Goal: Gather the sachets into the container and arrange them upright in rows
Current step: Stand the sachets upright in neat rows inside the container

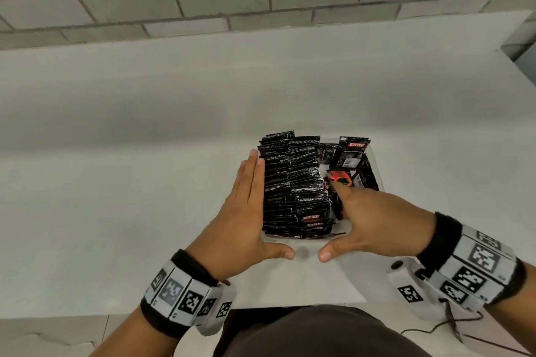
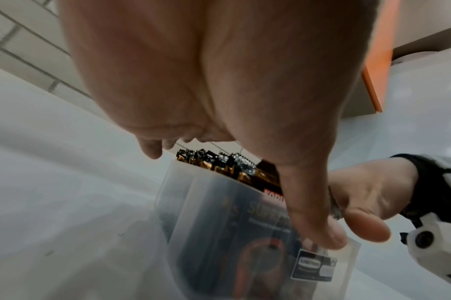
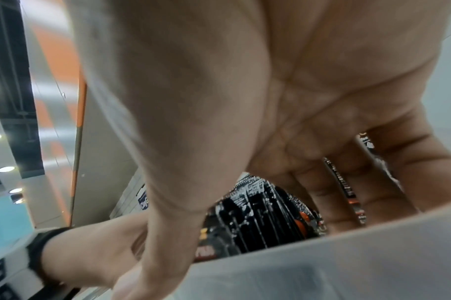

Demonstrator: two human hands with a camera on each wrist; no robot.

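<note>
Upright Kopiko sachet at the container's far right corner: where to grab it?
Pinch the Kopiko sachet by its crimped top edge, fingers coming from above. It stands taller than the loose sachets beside it, above the container rim; its lower part sits buried.

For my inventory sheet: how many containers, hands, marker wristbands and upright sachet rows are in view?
Container: 1
Hands: 2, left hand and right hand
Marker wristbands: 2, left wristband and right wristband
Upright sachet rows: 2, left row and right row
Total: 7
Single sachets are too many and too tightly packed to count.
</note>
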